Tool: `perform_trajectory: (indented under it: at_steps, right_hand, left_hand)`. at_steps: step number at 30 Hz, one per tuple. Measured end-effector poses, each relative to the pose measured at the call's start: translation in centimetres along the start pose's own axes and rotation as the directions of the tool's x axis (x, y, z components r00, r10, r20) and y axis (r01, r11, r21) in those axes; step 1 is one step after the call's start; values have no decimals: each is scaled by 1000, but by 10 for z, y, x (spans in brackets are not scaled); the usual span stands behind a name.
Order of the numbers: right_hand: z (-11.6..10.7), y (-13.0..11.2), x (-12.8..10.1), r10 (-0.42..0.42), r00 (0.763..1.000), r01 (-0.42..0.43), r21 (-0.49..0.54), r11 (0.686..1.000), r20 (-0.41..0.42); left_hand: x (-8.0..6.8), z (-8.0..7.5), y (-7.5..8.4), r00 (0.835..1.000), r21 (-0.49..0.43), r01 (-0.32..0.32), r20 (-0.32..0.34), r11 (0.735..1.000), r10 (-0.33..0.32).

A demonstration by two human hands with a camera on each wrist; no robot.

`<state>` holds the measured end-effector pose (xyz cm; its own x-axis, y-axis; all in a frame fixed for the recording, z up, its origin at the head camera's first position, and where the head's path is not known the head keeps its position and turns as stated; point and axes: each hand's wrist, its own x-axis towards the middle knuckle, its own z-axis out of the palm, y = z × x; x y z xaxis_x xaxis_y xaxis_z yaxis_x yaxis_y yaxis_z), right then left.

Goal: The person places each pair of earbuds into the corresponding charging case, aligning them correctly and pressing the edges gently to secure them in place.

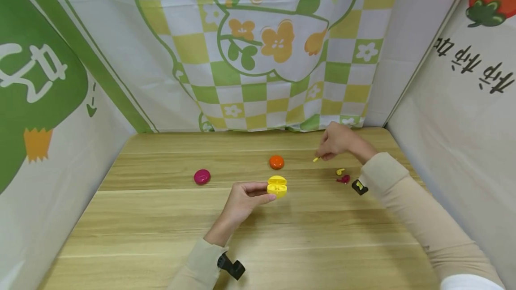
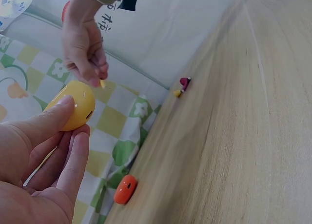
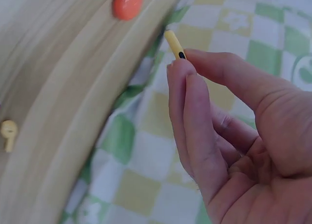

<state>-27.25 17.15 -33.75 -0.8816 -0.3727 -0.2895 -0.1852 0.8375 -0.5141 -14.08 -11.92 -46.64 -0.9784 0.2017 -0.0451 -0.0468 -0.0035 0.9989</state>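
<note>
pinched yellow earbud (image 3: 174, 43), apparently part-hidden by right hand (image 3: 280, 136)

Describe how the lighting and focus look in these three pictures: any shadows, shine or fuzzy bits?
Head view: faint, soft-edged shadow on the wooden table near the left hand, small glints on the orange case; left wrist view: a bright glint on the yellow earbud case; right wrist view: the loose yellow earbud looks soft, fine detail lost.

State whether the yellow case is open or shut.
Open: in the head view, the left hand holds the yellow case with its lid raised, showing the inside.
</note>
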Motion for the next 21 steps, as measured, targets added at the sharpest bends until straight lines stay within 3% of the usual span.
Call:
perform_trajectory:
  at_steps: [6, 15, 21]
  right_hand:
    - [-2, -35, -9, -45, 998, 50, -102, 994, 52]
    - [5, -78, -14, -108, 988, 123, -139, 983, 108]
    - [11, -99, -16, -102, 985, 123, -158, 980, 139]
  left_hand:
    - [1, 0, -1, 1000, 1, 4, -2, 1000, -4]
    - [1, -1, -1, 1000, -6, 9, -6, 1000, -9]
    - [2, -1, -1, 999, 2, 22, -24, 1000, -22]
